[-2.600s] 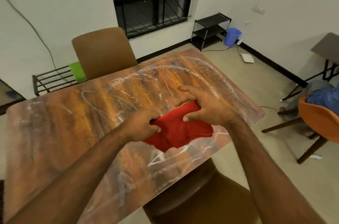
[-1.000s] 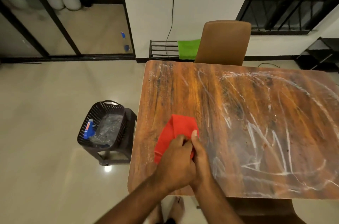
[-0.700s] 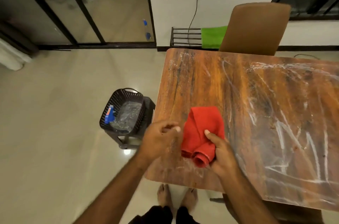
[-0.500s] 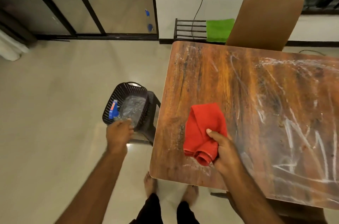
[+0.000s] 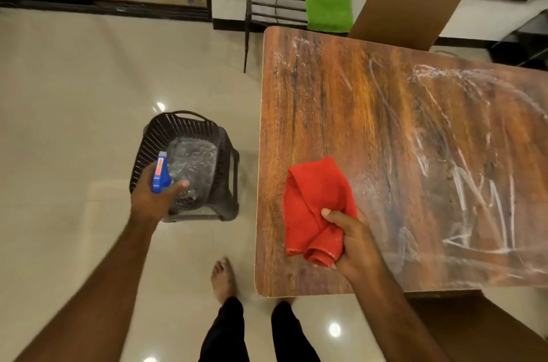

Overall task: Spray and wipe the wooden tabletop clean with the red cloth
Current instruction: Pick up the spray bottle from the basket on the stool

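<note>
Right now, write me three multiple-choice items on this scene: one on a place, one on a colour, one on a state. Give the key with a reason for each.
1. Where is the red cloth?
A. On the wooden tabletop near its left end
B. In the dark basket
C. On the floor

2. What colour is the cloth hanging on the rack by the wall?
A. Blue
B. Green
C. White

3. What is the left hand doing?
A. Lying flat on the table
B. Hanging empty
C. Closing around the blue-topped spray bottle at the basket

Key: A, the cloth lies bunched on the wood under the right hand, which grips it. B, the green cloth is draped over the rack. C, the fingers wrap the bottle's blue head over the basket.
</note>
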### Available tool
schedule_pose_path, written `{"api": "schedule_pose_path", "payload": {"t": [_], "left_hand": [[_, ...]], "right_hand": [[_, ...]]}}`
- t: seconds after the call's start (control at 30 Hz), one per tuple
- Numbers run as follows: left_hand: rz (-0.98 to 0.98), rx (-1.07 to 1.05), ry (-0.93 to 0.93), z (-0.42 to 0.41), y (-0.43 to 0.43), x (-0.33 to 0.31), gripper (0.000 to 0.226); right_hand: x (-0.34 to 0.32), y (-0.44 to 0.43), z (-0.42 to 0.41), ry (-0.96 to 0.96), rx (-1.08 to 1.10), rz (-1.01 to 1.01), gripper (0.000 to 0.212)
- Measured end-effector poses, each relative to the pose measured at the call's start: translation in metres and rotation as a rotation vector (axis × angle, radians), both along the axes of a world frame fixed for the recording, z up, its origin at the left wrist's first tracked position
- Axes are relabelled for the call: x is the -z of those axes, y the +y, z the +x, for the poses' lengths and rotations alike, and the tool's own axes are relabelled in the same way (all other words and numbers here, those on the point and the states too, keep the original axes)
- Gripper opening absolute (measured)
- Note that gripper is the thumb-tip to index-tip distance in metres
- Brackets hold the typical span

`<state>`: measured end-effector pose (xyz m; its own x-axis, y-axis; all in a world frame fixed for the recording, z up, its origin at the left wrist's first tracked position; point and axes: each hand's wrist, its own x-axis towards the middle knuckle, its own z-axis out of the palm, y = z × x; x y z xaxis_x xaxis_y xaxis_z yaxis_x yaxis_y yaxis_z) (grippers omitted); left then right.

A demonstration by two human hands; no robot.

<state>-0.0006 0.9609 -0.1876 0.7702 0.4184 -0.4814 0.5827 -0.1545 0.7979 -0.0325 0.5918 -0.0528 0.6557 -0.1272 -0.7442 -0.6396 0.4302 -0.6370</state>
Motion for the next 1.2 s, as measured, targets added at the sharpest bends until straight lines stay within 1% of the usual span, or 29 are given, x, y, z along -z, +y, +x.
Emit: {"api": "schedule_pose_path", "payload": {"t": [0.07, 0.1, 0.17, 0.27, 0.33, 0.37, 0.43, 0.5, 0.57, 0.67, 0.73, 0.83, 0.9, 1.03, 1.13, 1.2], "left_hand": [[0.032, 0.05, -0.019, 0.012, 0.003, 0.001, 0.046], [0.056, 0.079, -0.031, 0.017, 0.003, 0.0, 0.042], [0.064, 0.13, -0.077, 0.024, 0.002, 0.002, 0.038], [0.075, 0.206, -0.122, 0.027, 0.002, 0.007, 0.038], [0.062, 0.191, -0.138, 0.028, 0.004, 0.01, 0.034], [0.072, 0.17, -0.136, 0.027, 0.007, 0.008, 0.037], [0.068, 0.13, -0.141, 0.027, 0.01, 0.009, 0.046], [0.096, 0.126, -0.181, 0.022, 0.01, 0.001, 0.049], [0.135, 0.127, -0.254, 0.016, 0.006, -0.017, 0.041], [0.18, 0.171, -0.366, 0.008, -0.007, -0.056, 0.019], [0.151, 0.222, -0.435, -0.001, -0.022, -0.086, 0.017], [0.113, 0.344, -0.482, -0.023, -0.048, -0.117, 0.014], [0.064, 0.409, -0.47, -0.044, -0.065, -0.13, 0.013], [-0.027, 0.435, -0.398, -0.096, -0.098, -0.14, 0.018], [-0.033, 0.509, -0.321, -0.137, -0.119, -0.132, 0.014], [-0.002, 0.57, -0.248, -0.162, -0.131, -0.125, 0.016]], "right_hand": [[0.005, 0.011, 0.0, 0.011, 0.003, 0.008, 0.037], [0.008, 0.015, -0.001, 0.024, 0.007, 0.012, 0.039], [0.014, 0.021, -0.005, 0.056, 0.006, 0.025, 0.045], [0.017, 0.028, -0.011, 0.12, 0.012, 0.05, 0.065], [0.015, 0.03, -0.016, 0.145, 0.029, 0.067, 0.075], [0.014, 0.03, -0.019, 0.148, 0.037, 0.078, 0.077], [0.009, 0.027, -0.024, 0.114, 0.04, 0.101, 0.074], [0.002, 0.02, -0.03, 0.068, 0.029, 0.104, 0.066], [-0.006, 0.013, -0.038, 0.05, 0.0, 0.065, 0.061], [-0.016, 0.001, -0.049, 0.034, -0.01, 0.022, 0.059], [-0.019, -0.008, -0.058, 0.03, 0.015, 0.029, 0.058], [-0.02, -0.022, -0.073, 0.037, 0.042, 0.006, 0.054], [-0.017, -0.032, -0.082, 0.042, 0.063, -0.009, 0.05], [-0.015, -0.052, -0.098, 0.054, 0.1, 0.002, 0.048], [-0.013, -0.07, -0.111, 0.051, 0.121, -0.009, 0.048], [-0.012, -0.081, -0.121, 0.056, 0.141, -0.015, 0.05]]}}
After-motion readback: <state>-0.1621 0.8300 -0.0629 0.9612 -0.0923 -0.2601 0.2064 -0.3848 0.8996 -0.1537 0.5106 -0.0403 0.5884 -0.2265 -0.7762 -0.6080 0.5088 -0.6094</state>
